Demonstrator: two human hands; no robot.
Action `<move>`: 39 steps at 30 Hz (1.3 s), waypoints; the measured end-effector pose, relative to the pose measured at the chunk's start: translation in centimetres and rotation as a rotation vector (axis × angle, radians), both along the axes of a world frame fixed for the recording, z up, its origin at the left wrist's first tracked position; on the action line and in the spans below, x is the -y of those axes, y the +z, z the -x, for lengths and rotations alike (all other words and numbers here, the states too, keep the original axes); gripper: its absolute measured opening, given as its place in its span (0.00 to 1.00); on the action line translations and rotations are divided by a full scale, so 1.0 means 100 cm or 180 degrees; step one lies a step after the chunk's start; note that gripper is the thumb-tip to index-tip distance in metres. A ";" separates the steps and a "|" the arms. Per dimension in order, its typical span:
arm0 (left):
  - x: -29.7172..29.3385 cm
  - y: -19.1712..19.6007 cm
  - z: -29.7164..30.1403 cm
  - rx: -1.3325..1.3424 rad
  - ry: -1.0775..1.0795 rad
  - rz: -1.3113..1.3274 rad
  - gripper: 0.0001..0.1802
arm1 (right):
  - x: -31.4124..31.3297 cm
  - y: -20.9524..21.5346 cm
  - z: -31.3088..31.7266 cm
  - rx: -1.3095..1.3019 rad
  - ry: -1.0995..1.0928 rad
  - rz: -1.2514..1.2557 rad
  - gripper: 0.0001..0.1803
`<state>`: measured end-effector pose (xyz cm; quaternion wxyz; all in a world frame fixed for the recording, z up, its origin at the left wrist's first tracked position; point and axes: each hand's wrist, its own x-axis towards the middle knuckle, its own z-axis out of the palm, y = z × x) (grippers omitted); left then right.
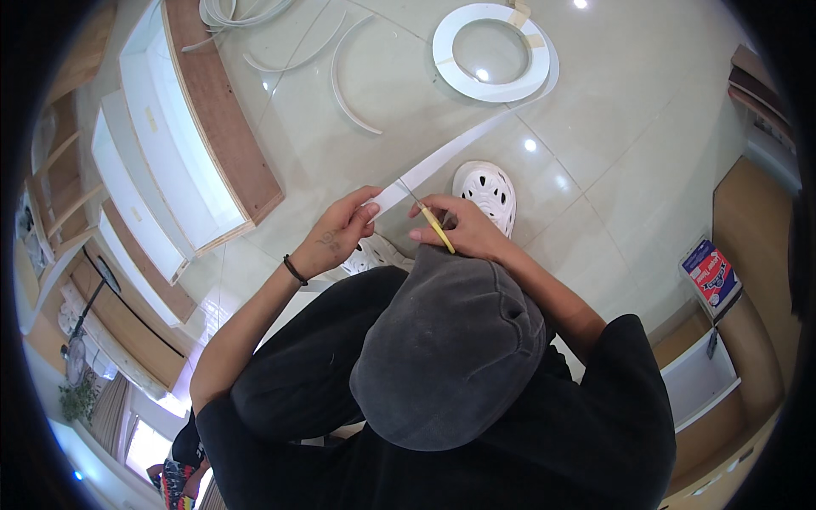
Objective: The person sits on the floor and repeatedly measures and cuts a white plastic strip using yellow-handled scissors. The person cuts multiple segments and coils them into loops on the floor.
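Observation:
A white flat strip of edge banding (442, 156) runs from a large coil (444, 53) on the floor down to my hands. My left hand (347, 219) pinches its near end between thumb and fingers. In my right hand (459, 223) is a slim yellow-handled cutter (437, 228), its thin metal blade lying across the strip just beyond my left fingers. Whether it is a knife or scissors, I cannot make out. Part of the right fingers is hidden behind the handle and cap.
White shoes (484, 189) stand on the glossy tiled floor. Cut curved strips (338, 81) lie ahead. White drawer boxes with brown fronts (228, 127) stand at left. A red and blue package (712, 276) rests on wooden furniture at right. Another person (180, 476) is at lower left.

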<state>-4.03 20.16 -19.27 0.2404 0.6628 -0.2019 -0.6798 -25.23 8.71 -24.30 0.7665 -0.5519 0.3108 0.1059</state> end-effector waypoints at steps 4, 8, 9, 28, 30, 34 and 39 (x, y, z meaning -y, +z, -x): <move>0.002 0.004 0.001 -0.0028 0.0080 -0.0068 0.18 | 0.002 -0.001 0.000 0.0024 0.0026 0.0006 0.24; 0.002 0.004 -0.001 -0.0084 0.0027 -0.0136 0.18 | 0.001 0.000 0.000 0.0034 -0.0006 -0.0022 0.23; 0.001 0.004 -0.001 -0.0100 0.0061 -0.0127 0.18 | 0.001 -0.001 0.000 0.0070 -0.0029 -0.0004 0.23; 0.003 0.005 0.003 -0.0159 0.0019 -0.0001 0.22 | 0.000 -0.001 0.003 -0.0109 0.0070 -0.0069 0.12; 0.001 0.002 0.003 -0.0215 0.0059 -0.0043 0.23 | 0.001 0.002 0.001 -0.0249 0.0113 -0.0180 0.13; 0.002 0.006 0.002 -0.0233 -0.0028 -0.0001 0.24 | 0.001 0.005 -0.001 -0.0241 0.0322 -0.0023 0.15; 0.003 0.007 0.002 -0.0251 -0.0165 0.0064 0.24 | 0.003 0.009 -0.003 -0.0265 0.0340 0.0071 0.21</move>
